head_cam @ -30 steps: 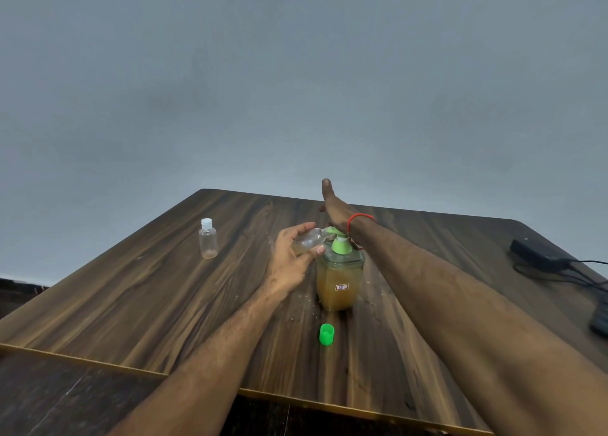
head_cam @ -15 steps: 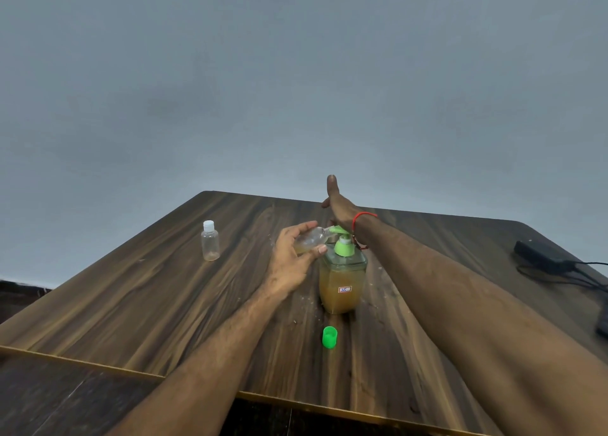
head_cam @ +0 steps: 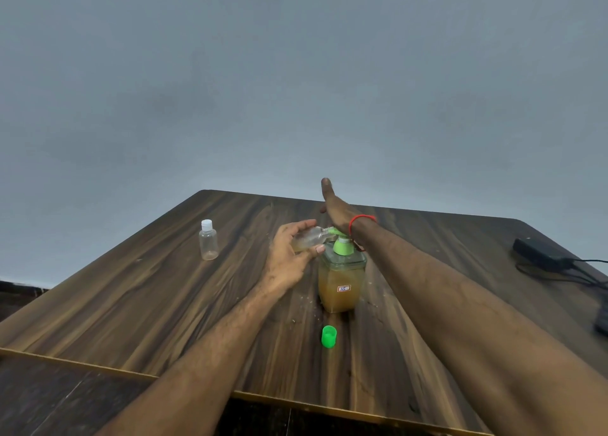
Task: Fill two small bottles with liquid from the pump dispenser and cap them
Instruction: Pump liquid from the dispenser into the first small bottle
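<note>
Gripping a small clear bottle (head_cam: 311, 238) tilted with its mouth at the green spout, the left hand (head_cam: 289, 258) curls its fingers around it beside the pump dispenser (head_cam: 341, 279). The right hand (head_cam: 335, 206) lies flat, fingers straight, over the pump head. A green cap (head_cam: 329, 336) lies on the table (head_cam: 131, 304); a capped empty bottle (head_cam: 208, 245) stands well left.

Plain blue-grey wall (head_cam: 296, 90) filling the upper view, dim even light falling. Dark streaky wood-grain counter (head_cam: 131, 304) with pale edge trim sitting against it; dark floor (head_cam: 19, 295) showing at left.
</note>
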